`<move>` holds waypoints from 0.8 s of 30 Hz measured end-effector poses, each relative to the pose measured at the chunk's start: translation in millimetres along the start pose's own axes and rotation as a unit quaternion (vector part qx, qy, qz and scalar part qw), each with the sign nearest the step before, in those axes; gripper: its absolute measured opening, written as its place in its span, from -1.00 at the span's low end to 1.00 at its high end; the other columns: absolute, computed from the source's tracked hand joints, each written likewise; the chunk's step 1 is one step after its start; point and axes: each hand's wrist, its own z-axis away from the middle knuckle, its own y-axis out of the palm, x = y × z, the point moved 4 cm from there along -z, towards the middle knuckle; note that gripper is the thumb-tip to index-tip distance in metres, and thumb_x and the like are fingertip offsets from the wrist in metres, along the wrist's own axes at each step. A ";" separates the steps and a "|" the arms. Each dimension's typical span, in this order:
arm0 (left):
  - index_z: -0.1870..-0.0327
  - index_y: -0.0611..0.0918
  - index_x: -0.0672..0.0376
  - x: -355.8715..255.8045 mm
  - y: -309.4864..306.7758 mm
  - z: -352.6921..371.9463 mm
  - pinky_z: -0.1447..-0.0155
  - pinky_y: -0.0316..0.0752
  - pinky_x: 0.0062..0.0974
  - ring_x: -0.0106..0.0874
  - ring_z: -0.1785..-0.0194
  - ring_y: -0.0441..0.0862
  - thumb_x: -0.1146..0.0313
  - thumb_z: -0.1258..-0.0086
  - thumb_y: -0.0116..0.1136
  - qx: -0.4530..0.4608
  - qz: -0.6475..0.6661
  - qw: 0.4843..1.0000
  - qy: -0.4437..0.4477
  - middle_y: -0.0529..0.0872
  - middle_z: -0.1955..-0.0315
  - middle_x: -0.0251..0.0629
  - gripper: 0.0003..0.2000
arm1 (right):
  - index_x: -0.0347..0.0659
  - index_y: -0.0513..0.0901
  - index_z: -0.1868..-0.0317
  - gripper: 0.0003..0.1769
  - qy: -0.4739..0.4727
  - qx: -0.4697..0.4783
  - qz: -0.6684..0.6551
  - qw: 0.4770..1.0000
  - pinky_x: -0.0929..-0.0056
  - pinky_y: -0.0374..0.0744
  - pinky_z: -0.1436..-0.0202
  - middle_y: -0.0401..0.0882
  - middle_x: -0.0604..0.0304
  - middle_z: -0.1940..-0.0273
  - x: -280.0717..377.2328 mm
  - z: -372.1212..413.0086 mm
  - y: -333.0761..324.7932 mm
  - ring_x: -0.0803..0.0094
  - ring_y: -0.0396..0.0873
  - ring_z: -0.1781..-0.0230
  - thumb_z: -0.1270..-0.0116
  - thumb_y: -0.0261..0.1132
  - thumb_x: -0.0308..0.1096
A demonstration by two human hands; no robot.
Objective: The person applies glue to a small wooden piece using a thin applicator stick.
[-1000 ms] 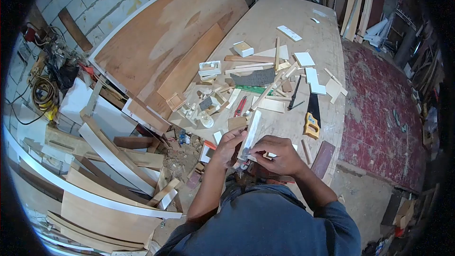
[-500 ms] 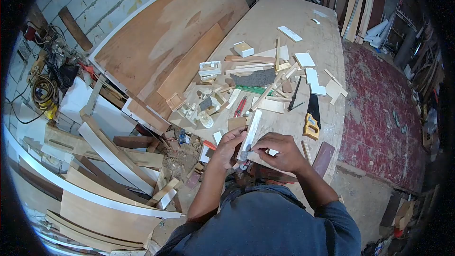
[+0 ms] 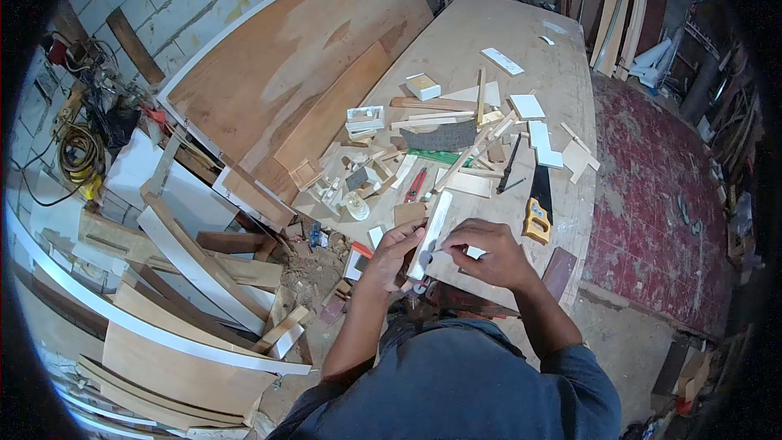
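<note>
My left hand (image 3: 394, 254) is closed around a narrow, pale strip of wood (image 3: 436, 224), gripping it along its left side. The strip slants up and away from my body, above the near edge of the workbench. A small dark patch shows near its lower end. Just right of that end, my right hand (image 3: 491, 253) is closed in a pinch, its fingertips close to the strip. Whatever lies between those fingertips is too small to make out. A red utility knife (image 3: 415, 185) lies on the bench beyond the strip's upper end.
On the workbench (image 3: 505, 24) are a handsaw with a yellow handle (image 3: 537, 221), a dark grey abrasive sheet (image 3: 440, 136), white pieces (image 3: 527, 106) and many wood offcuts. A large plywood panel (image 3: 285, 57) leans at the left. Curved boards (image 3: 195, 342) are stacked at lower left.
My right hand's fingertips have shifted slightly up and right, off the strip's lower end, uncovering more of the dark patch. My left hand keeps its hold.
</note>
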 end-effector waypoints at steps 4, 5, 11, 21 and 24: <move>-0.16 0.56 0.26 -1.7 2.1 2.9 0.39 0.51 -0.67 -0.64 0.42 0.61 0.34 -0.47 0.12 0.019 -0.003 1.000 -0.002 0.72 0.32 -0.37 -0.69 | -0.26 0.69 0.27 -0.82 0.024 -0.010 0.013 1.000 0.44 0.59 0.27 0.67 0.11 0.34 1.9 -3.5 -8.4 0.29 0.65 0.35 -0.09 0.39 -0.63; -0.16 0.56 0.26 -3.0 4.6 4.5 0.38 0.52 -0.66 -0.64 0.42 0.62 0.34 -0.47 0.12 0.021 -0.007 1.000 -0.005 0.72 0.32 -0.36 -0.69 | -0.26 0.69 0.27 -0.82 0.032 -0.018 0.007 0.999 0.45 0.59 0.28 0.67 0.11 0.34 1.9 -4.3 -9.6 0.30 0.65 0.35 -0.08 0.38 -0.63; -0.18 0.54 0.28 -1.4 5.0 3.8 0.34 0.58 -0.62 -0.59 0.40 0.64 0.32 -0.45 0.13 0.035 -0.001 0.999 0.001 0.72 0.30 -0.33 -0.65 | -0.27 0.67 0.24 -0.79 0.042 -0.023 0.005 0.999 0.45 0.60 0.25 0.65 0.10 0.34 -21.3 -3.4 -19.2 0.35 0.64 0.34 -0.08 0.36 -0.65; -0.17 0.55 0.30 2.3 7.5 4.5 0.30 0.59 -0.62 -0.58 0.37 0.65 0.29 -0.46 0.10 0.046 -0.018 0.999 -0.002 0.71 0.27 -0.31 -0.65 | -0.28 0.66 0.24 -0.80 0.013 -0.040 0.029 0.999 0.40 0.60 0.22 0.64 0.10 0.30 -15.1 -3.0 -19.1 0.26 0.64 0.32 -0.10 0.34 -0.67; -0.17 0.55 0.30 -3.9 18.0 8.8 0.28 0.58 -0.62 -0.57 0.37 0.65 0.30 -0.46 0.11 0.031 -0.013 0.999 0.007 0.72 0.26 -0.30 -0.65 | -0.30 0.65 0.24 -0.82 0.022 -0.060 0.065 0.996 0.39 0.60 0.22 0.64 0.09 0.30 -16.4 -3.7 -31.5 0.24 0.65 0.30 -0.11 0.34 -0.65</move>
